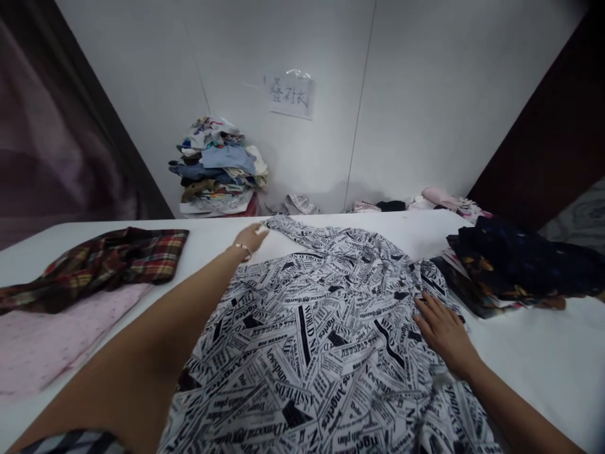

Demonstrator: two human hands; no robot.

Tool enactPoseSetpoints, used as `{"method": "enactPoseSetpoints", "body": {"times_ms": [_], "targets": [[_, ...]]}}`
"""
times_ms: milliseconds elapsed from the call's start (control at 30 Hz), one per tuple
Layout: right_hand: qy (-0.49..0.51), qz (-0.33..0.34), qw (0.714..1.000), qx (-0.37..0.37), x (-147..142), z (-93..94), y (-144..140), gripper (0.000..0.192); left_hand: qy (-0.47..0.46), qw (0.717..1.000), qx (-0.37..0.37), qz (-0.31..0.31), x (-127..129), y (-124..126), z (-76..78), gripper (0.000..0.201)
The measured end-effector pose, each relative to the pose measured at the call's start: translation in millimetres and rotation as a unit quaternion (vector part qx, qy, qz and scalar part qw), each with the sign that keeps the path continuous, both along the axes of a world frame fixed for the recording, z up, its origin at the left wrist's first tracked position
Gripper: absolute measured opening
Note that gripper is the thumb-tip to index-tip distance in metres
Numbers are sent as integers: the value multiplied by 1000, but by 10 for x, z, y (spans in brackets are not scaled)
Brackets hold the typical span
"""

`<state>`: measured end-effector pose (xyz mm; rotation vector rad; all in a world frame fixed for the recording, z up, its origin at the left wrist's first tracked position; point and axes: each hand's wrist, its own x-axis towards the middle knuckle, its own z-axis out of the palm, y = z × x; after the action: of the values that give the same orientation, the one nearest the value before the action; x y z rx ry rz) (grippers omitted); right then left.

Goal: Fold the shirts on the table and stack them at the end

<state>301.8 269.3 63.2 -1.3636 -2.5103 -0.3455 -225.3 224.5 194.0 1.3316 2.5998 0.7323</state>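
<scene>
- Newspaper-print shirt (pixel 321 334) lies spread over the middle of the table (pixel 534 359), running from the near edge up twd the far edge; long axis goes near-to-far, w/ a narrower bit, sleeve or collar we can't tell, trailing to the far-left.
- Our left hand (pixel 251 238) is stretched out to that far-left tip, close to the table's far edge. Fingers look pinched on the cloth's edge; the grip itself is small in view, so we read it as a light grasp, not certain.
- Our right hand (pixel 442 331) rests flat on the shirt's right side, fingers released and spread, pressing the fabric down, holding nothing.
- Key relation: shirt's far tip lies away from us & left, at the left hand's fingertips; the right hand is nearer to us, on the right flank. So left hand is the one at the far end of the long axis, the right one pins the side.
- Left part of the table: plaid shirt (pixel 108 261), folded-ish, atop a pale pink cloth (pixel 51 334), well apart from the print shirt.
- Right edge: dark floral garments (pixel 515 271) in a loose heap, just beside the shirt's right hem.
- Beyond the far edge, agst the wall (pixel 425 113): clothes pile (pixel 217 167), a few smaller items, and a paper sign (pixel 292 94).
</scene>
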Motion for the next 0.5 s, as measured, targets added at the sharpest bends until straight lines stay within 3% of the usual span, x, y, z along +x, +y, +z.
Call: {"method": "enactPoseSetpoints", "body": {"times_ms": [133, 233, 333, 500], "targets": [[5, 1, 1000, -3, -7, -3, 7, 53, 56, 986, -58, -148, 409, -647, -345, 50], [12, 3, 1000, -2, -6, -13, 16, 52, 141, 965, -100, -199, 556, -854, -403, 26], [13, 6, 1000, -2, -6, -16, 20, 52, 157, 973, -111, -125, 441, -694, -211, 26], [8, 3, 1000, -3, -4, -7, 15, 52, 178, 979, -88, 39, -24, -141, 245, 37]]}}
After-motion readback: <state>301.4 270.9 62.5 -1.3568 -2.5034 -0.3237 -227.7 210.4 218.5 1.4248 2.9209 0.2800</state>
